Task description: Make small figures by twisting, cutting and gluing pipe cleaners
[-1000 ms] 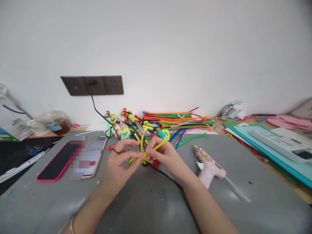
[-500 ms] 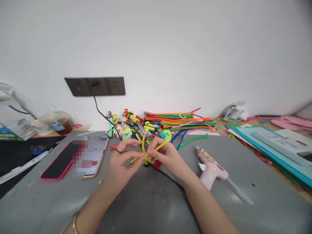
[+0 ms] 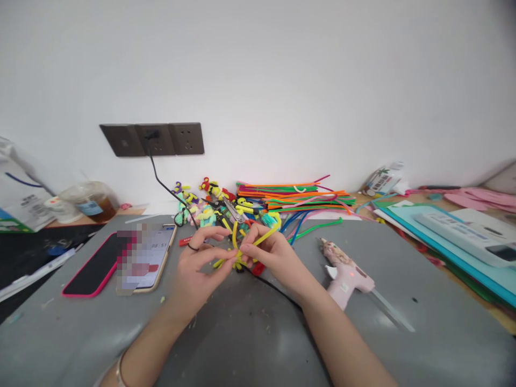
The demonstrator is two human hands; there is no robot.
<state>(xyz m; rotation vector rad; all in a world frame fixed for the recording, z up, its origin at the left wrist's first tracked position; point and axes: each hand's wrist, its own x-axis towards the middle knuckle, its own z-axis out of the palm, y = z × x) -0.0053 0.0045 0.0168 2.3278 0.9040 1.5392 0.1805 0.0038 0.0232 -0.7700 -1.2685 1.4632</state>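
Between my hands is a bent yellow pipe cleaner (image 3: 264, 235), one length rising at the right and another curving up in the middle. My left hand (image 3: 203, 260) pinches it with thumb and index finger, a dark ring on one finger. My right hand (image 3: 268, 252) grips it close beside, fingertips nearly meeting the left ones. More yellow pieces poke out just beneath my fingers, partly hidden. Scissors (image 3: 235, 213) lie behind the hands among a heap of small pipe-cleaner figures (image 3: 213, 189).
Bundled coloured pipe cleaners (image 3: 294, 196) lie along the wall. A pink glue gun (image 3: 346, 271) rests at right, its black cord (image 3: 278, 293) crossing under my hands. Two phones (image 3: 91, 266) sit at left. A drink cup (image 3: 94, 204) and folders (image 3: 455, 236) stand at the edges.
The whole view has shifted slightly, so everything appears a little left and higher. Both hands keep their pinch on the yellow pipe cleaner, with hardly any change in pose.
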